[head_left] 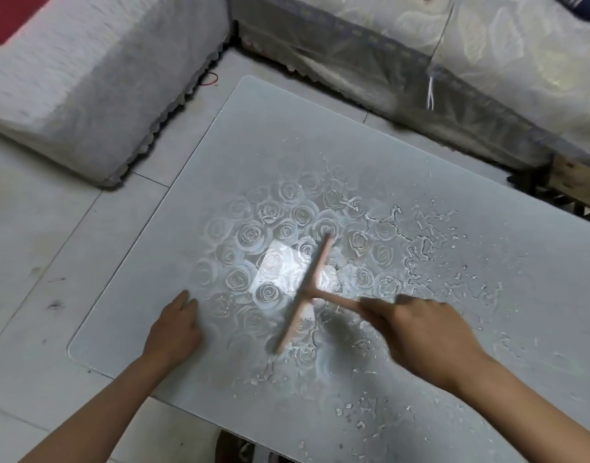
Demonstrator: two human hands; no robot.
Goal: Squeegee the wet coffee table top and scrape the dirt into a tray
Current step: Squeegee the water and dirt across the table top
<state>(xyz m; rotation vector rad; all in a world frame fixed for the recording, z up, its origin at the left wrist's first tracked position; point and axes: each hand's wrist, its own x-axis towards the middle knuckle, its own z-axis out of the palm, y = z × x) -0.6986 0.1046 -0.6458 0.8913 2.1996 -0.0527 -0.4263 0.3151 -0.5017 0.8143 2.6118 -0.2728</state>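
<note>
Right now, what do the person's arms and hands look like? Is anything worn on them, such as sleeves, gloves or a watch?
Nothing worn shows. The left hand and right hand have no gloves. The left forearm and right forearm are bare to the picture's edge: no sleeve, watch or band. The right hand is blurred, so a ring cannot be ruled out.

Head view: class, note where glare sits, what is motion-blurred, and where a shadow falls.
In the head view, a bright glare patch whitens the table top beside the squeegee; the right hand on its handle is motion-blurred; its shadow darkens the wet surface beneath; the left hand looks sharper.
</note>
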